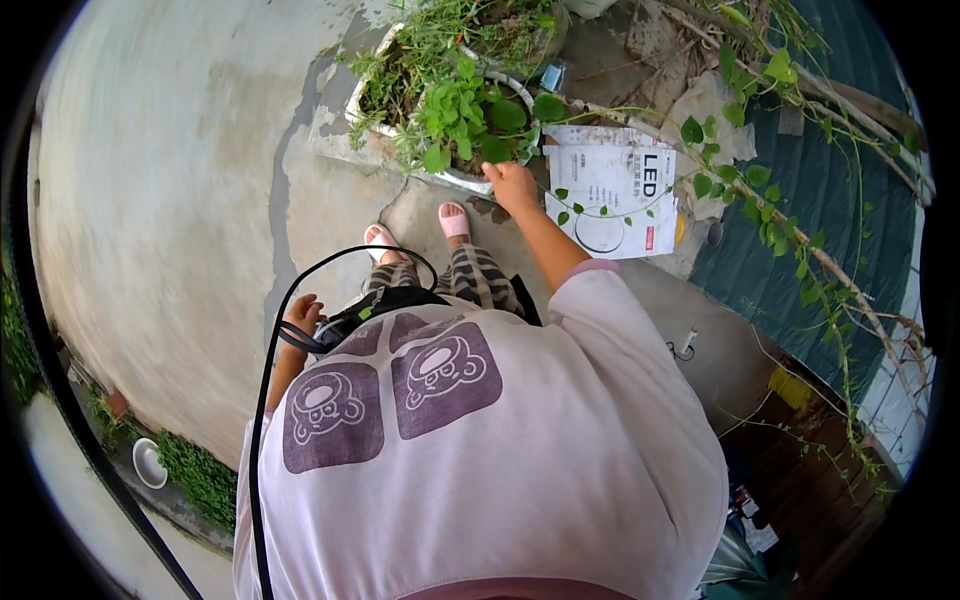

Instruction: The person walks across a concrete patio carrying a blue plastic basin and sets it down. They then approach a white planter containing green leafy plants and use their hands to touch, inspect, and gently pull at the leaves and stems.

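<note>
My right hand (512,186) reaches to the near rim of a round planter (529,94), its fingers curled together. Whether anything is pinched between them cannot be made out. Leafy green plants (454,120) grow in this planter, with some bare soil beside the fingers. Low at my left side, my left hand (304,313) hangs with its fingers loosely bent and apart, and no object shows in it. It is next to a black waist bag (382,304) and a looped black strap (298,339).
Behind the round planter stands a white angular planter (358,105) full of weeds. A flattened, printed LED carton (600,199) lies to its right. Leafy vines and a branch (814,259) cross over dark green sheeting (810,187). A black cable (259,450) arcs past my left arm.
</note>
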Motion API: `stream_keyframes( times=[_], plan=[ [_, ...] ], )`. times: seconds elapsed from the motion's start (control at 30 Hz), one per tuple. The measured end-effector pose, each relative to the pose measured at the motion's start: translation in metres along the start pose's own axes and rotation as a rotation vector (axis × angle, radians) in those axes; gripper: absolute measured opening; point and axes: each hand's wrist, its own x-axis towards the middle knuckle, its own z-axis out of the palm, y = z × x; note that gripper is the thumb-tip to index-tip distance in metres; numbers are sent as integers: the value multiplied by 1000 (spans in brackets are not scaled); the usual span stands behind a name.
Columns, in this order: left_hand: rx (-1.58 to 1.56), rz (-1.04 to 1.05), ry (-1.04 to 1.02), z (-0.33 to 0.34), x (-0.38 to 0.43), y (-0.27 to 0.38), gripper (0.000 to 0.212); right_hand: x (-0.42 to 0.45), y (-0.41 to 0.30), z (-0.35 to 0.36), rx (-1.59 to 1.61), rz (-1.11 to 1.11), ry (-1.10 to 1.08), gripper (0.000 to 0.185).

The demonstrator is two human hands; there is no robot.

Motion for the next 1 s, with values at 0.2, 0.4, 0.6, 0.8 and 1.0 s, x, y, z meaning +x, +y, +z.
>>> stream_keyframes(
  times=[0.2, 0.4, 0.6, 0.8, 1.0],
  plan=[
    [-29, -76, 13, -2, -3, 5, 30, 86, -2, -37, -241, -190, 370, 45],
    [-12, -21, -45, -9, -12, -11, 31, 93, 9, -31, -562, -194, -111, 40],
    [18, -48, -30, 0, -9, 3, 29, 54, 53, -17, -638, -488, -13, 26],
    [-25, -41, 48, 8, 4, 95, 29, 66, 7, -27, -186, -329, 6, 32],
    [-109, 3, 79, 16, 0, 115, 29, 89, -66, -11, 206, -406, -4, 51]
  ],
)
